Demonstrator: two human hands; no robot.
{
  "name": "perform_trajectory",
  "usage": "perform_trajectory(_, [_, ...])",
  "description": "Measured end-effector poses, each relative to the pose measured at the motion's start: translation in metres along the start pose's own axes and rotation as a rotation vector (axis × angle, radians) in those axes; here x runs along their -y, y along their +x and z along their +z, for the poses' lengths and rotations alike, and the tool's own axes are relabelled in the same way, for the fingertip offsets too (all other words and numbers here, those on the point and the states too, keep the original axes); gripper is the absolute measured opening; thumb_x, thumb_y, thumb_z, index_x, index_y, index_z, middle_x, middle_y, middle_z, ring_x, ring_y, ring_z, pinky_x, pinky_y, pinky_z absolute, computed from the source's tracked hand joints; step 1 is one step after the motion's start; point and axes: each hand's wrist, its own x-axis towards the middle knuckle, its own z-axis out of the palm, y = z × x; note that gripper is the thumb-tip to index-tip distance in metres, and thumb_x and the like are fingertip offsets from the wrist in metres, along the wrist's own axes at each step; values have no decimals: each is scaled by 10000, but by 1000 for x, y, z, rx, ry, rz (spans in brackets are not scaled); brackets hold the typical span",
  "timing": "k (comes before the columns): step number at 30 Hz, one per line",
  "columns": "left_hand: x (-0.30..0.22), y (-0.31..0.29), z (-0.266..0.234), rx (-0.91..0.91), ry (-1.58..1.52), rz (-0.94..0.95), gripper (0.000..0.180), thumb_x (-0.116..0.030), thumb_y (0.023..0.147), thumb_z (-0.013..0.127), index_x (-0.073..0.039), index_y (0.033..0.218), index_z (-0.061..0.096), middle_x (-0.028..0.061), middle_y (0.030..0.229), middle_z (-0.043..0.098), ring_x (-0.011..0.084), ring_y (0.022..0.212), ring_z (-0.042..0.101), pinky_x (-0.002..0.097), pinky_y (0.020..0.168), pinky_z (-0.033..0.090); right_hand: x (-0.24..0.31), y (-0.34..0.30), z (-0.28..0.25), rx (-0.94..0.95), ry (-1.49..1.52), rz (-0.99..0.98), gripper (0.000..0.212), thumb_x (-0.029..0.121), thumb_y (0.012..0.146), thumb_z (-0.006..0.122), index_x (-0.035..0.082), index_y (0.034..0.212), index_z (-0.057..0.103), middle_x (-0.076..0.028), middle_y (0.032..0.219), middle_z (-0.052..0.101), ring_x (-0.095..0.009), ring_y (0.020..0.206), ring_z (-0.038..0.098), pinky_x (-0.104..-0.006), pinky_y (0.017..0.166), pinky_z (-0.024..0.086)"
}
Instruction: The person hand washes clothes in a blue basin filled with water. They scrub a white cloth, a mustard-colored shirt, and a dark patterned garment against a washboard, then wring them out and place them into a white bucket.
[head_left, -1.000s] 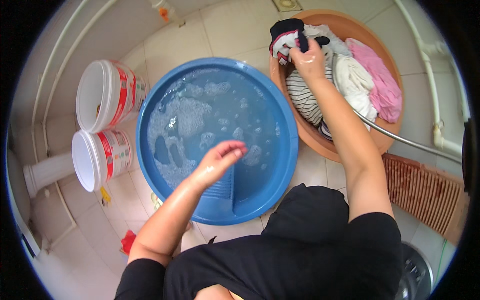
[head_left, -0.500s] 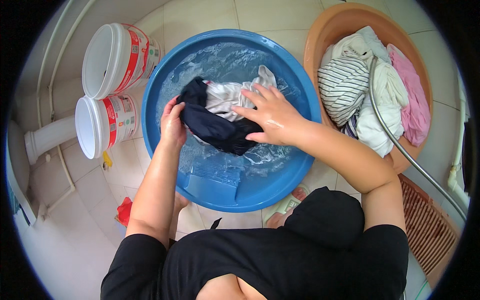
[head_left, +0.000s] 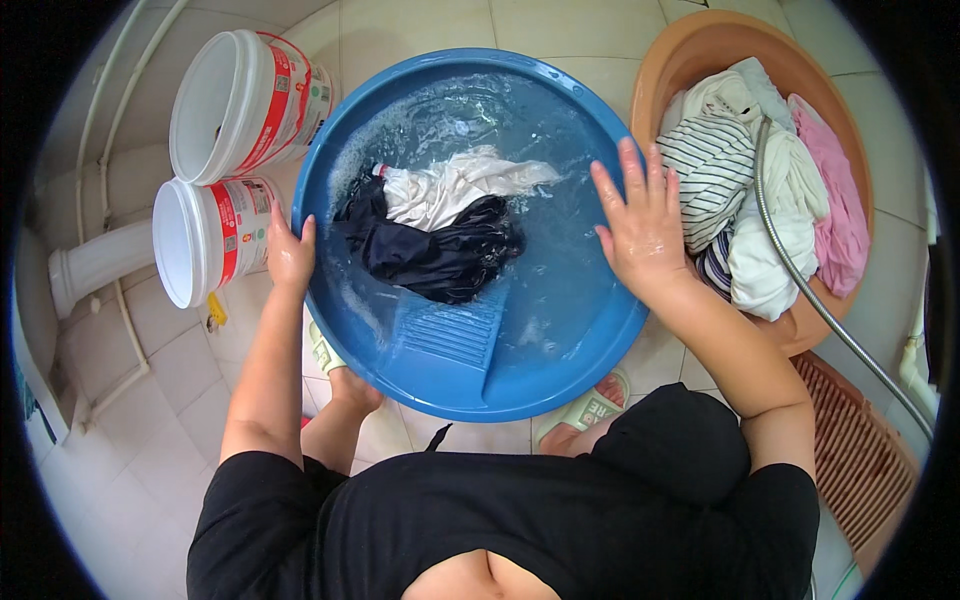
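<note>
A blue basin (head_left: 470,408) of sudsy water stands in front of me, with a ridged washboard slope (head_left: 447,335) at its near side. Partly sunk in the water are a dark navy garment (head_left: 430,262) and a white cloth (head_left: 450,188), bunched together. My left hand (head_left: 290,252) is at the basin's left rim, its thumb over the edge and a finger outside. Wet and spread, my right hand (head_left: 645,225) is at the right rim, palm down, fingers apart. Neither hand touches the clothes.
An orange tub (head_left: 655,75) of laundry stands at the right, crossed by a metal shower hose (head_left: 775,225). Two white-and-red buckets (head_left: 285,100) lie tipped at the left. A brown slatted board (head_left: 855,440) lies at lower right. My slippered feet (head_left: 585,415) are beside the basin.
Both hands have left the clothes and moved outward to opposite rims of the basin. The navy garment and white cloth now lie loose and flatter in the water.
</note>
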Motion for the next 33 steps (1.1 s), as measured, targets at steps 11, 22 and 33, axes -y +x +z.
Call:
perform_trajectory(11, [29,-31,20,17,-372,-163,441,-425,869,570,16,889,552,171,747,599,284,681,579,388,656,450,-28,44,19,-203,22,-83,537,-35,753,488,106,1271,492,-223,1384,342,-399,1299,304,-491,1081,215])
perform_trajectory(22, [38,-84,21,46,-373,-444,472,-445,875,552,25,838,567,158,709,606,257,642,576,379,639,456,-45,140,43,-125,202,-283,447,-12,804,480,150,1218,534,-168,1390,358,-368,1207,420,-400,995,377])
perform_trajectory(33, [64,-49,27,39,-313,-319,489,-457,877,535,20,981,565,209,865,635,335,791,615,411,739,463,-30,132,46,-7,496,-114,559,2,839,437,219,1351,386,-168,1365,378,-356,1121,506,-400,926,435])
